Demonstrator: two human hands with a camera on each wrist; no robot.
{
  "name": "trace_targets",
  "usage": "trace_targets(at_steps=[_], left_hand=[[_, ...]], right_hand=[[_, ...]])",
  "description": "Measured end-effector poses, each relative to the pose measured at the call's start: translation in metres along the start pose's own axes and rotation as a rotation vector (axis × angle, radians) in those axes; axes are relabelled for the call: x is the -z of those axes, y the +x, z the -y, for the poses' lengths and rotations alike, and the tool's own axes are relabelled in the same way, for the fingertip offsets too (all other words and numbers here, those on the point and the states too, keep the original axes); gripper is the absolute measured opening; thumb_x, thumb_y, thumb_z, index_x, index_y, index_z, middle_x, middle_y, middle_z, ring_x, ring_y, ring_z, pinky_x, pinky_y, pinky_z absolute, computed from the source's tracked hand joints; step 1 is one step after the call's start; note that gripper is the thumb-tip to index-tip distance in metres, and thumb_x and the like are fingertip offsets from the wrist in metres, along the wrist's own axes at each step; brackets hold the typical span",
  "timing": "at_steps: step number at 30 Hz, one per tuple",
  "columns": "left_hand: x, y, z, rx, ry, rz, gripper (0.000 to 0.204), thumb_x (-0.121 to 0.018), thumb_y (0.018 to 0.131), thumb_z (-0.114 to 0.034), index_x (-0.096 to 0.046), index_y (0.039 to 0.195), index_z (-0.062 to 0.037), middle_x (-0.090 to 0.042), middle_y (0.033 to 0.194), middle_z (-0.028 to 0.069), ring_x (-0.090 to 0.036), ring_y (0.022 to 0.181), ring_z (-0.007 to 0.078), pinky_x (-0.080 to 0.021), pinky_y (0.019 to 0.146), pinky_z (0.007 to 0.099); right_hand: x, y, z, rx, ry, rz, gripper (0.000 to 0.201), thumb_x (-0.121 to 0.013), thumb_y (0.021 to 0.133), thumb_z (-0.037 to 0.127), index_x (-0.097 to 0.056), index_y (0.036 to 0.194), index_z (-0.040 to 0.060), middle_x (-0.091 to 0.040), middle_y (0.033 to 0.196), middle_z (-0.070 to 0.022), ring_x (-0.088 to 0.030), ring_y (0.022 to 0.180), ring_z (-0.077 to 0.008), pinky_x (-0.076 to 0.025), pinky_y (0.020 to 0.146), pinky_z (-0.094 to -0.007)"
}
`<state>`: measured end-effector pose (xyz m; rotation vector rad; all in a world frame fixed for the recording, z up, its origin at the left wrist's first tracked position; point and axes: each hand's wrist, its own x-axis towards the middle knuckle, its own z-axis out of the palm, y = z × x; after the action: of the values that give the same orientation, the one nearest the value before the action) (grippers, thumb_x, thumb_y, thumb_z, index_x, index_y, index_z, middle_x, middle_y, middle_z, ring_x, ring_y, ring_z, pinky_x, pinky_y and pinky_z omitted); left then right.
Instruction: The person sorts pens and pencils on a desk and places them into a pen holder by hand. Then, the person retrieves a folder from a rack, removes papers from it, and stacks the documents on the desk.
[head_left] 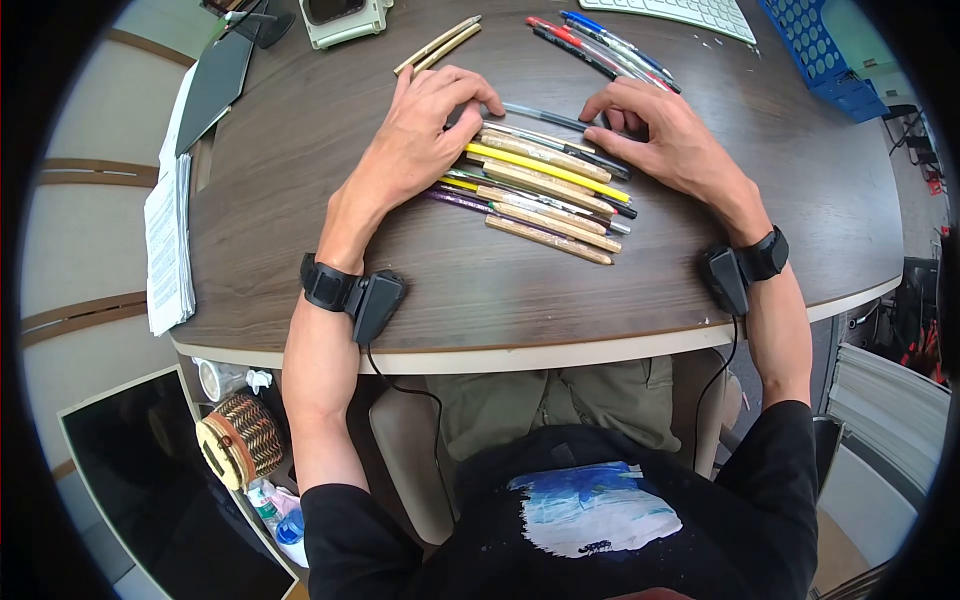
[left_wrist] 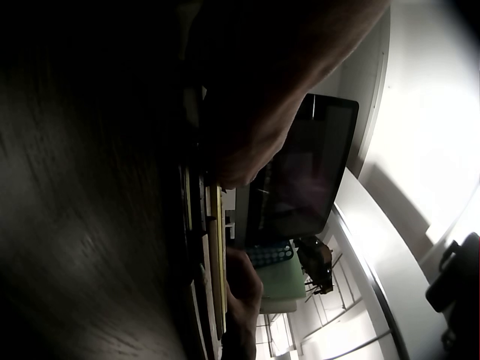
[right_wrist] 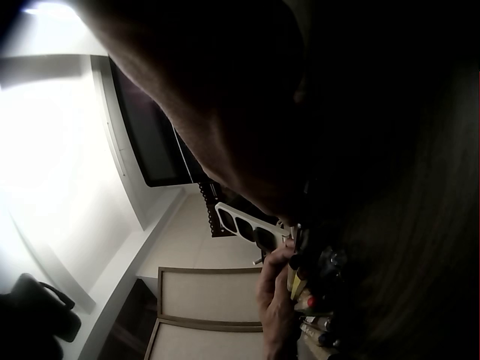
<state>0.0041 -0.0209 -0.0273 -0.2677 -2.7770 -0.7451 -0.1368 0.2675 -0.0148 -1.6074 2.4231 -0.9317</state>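
A clear-barrelled pen [head_left: 545, 117] with a dark right end spans the gap between my hands, at the far side of a row of pens and pencils. My left hand [head_left: 425, 130] holds its left end, index finger and thumb bent around it; the grip itself is partly hidden. At the dark end, my right hand [head_left: 660, 135] pinches the pen between thumb and fingers. The row includes a yellow pencil [head_left: 540, 168], wooden pencils [head_left: 548, 240] and a purple one [head_left: 458, 202], lying roughly parallel. Both wrist views are dark, with each hand low over the desk.
Two wooden pencils [head_left: 440, 45] lie beyond my left hand, and several red, blue and black pens [head_left: 605, 50] beyond my right. A white keyboard [head_left: 690, 12], blue basket [head_left: 820, 60] and white device [head_left: 345, 22] stand at the back. Papers [head_left: 170, 250] lie at the left edge.
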Motion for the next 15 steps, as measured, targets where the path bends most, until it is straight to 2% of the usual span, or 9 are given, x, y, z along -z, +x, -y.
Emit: trace_targets(at_steps=[6, 8, 15], left_hand=[[-0.0032, -0.0020, 0.0012, -0.004, 0.007, -0.011, 0.020, -0.055, 0.109, -0.012, -0.074, 0.115, -0.0089, -0.070, 0.124, 0.0057, -0.060, 0.129, 0.0237, -0.029, 0.128, 0.0458], [-0.0023, -0.0007, 0.0022, -0.008, -0.013, -0.005, 0.020, -0.055, 0.109, -0.013, -0.074, 0.115, -0.0092, -0.070, 0.124, 0.0049, -0.061, 0.129, 0.0229, -0.027, 0.130, 0.0477], [-0.0025, -0.0016, 0.0007, -0.009, 0.011, -0.003, 0.021, -0.055, 0.109, -0.012, -0.074, 0.116, -0.0088, -0.070, 0.123, 0.0056, -0.061, 0.128, 0.0231, -0.029, 0.128, 0.0459]], right_hand=[[-0.0008, 0.0001, 0.0000, -0.040, -0.011, 0.042, 0.020, -0.078, 0.101, 0.028, -0.077, 0.110, 0.0107, -0.055, 0.081, 0.0002, -0.054, 0.077, -0.0149, -0.048, 0.069, -0.0345], [-0.0004, 0.0003, -0.0005, -0.009, -0.007, 0.026, 0.020, -0.078, 0.101, 0.028, -0.077, 0.111, 0.0106, -0.056, 0.082, 0.0000, -0.053, 0.076, -0.0150, -0.048, 0.068, -0.0347], [-0.0019, -0.0010, -0.0013, 0.008, -0.003, 0.011, 0.020, -0.078, 0.101, 0.028, -0.076, 0.111, 0.0103, -0.055, 0.082, -0.0003, -0.053, 0.076, -0.0157, -0.047, 0.069, -0.0356]])
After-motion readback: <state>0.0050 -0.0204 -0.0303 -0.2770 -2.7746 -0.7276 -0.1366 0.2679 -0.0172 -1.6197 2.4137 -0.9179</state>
